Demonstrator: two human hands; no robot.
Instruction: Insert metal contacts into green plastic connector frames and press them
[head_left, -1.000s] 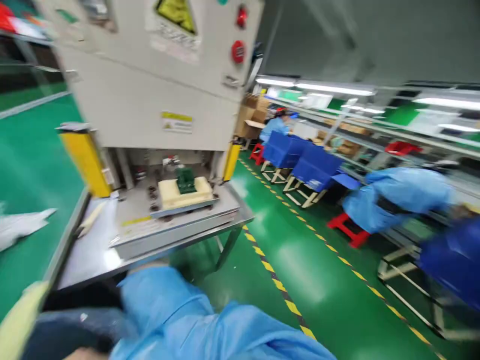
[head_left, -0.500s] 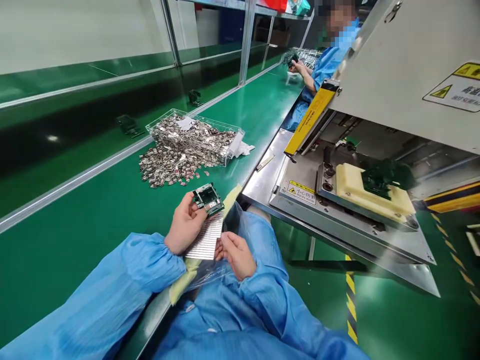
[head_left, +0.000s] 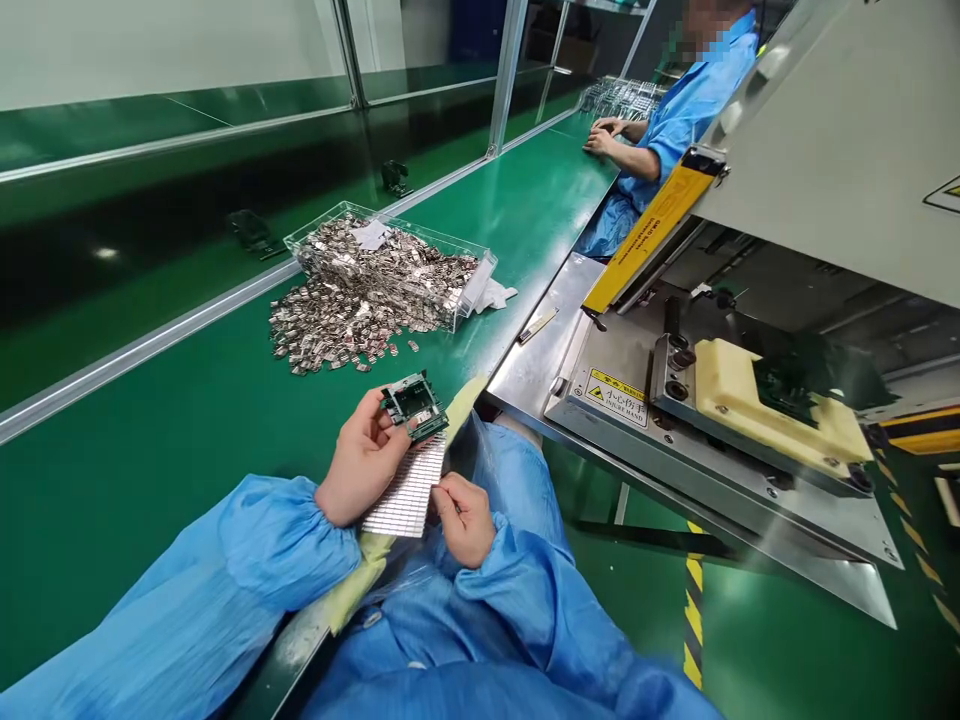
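Observation:
A small dark green and black frame-like part point(head_left: 417, 405) is held in my left hand point(head_left: 363, 462), its open side facing up. Beneath that hand lies a white sheet with rows of thin dark lines point(head_left: 409, 492), at the table edge over yellow tape point(head_left: 365, 580). My right hand point(head_left: 466, 520) is closed in a pinch at the sheet's right edge; whatever is between the fingertips is too small to make out. Many small metal pieces point(head_left: 322, 325) are heaped on the green table point(head_left: 187, 430), partly inside a tilted clear tray point(head_left: 480, 283).
To the right stands a machine with a cream fixture point(head_left: 727, 375) holding a dark part, and a yellow bar point(head_left: 646, 228). A small strip point(head_left: 538, 326) lies on the metal ledge. Farther back, another person in blue point(head_left: 667, 120) sits with both hands on the table.
The view has shifted slightly. My right hand remains by the sheet's edge, its fingers curled more tightly. The other person's hands have lowered to the table, and the dark part they held no longer shows.

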